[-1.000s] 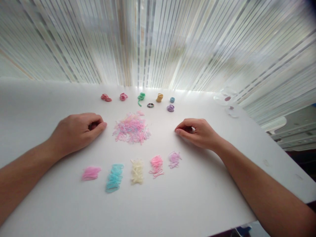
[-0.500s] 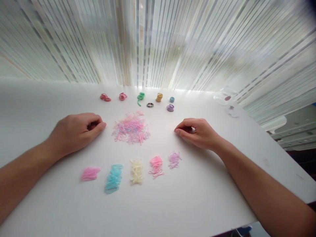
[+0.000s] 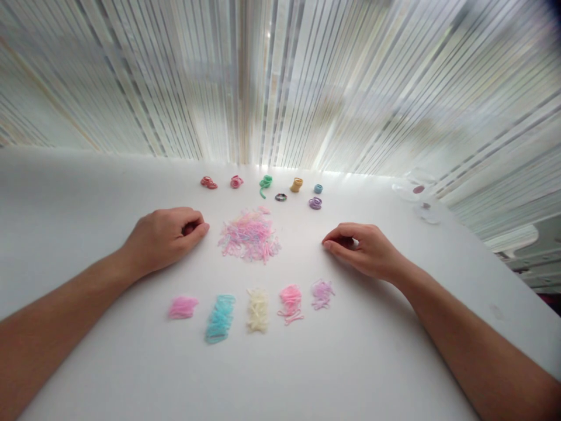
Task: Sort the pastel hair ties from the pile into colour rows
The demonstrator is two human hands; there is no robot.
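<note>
A mixed pile of small elastic bands (image 3: 249, 237) lies on the white tabletop (image 3: 394, 351), between the left hand (image 3: 164, 234) and right hand (image 3: 362, 250). Both rest with fingers loosely curled; any contents are hidden. Caution: a careless sweep of either hand could drag loose bands into the sorted colour bundles (image 3: 258, 310).

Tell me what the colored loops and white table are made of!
The colored loops look like thin rubber or silicone, glossy, partly see-through, softly bent. The white table seems smooth, matte coated board, but I can't be sure.
</note>
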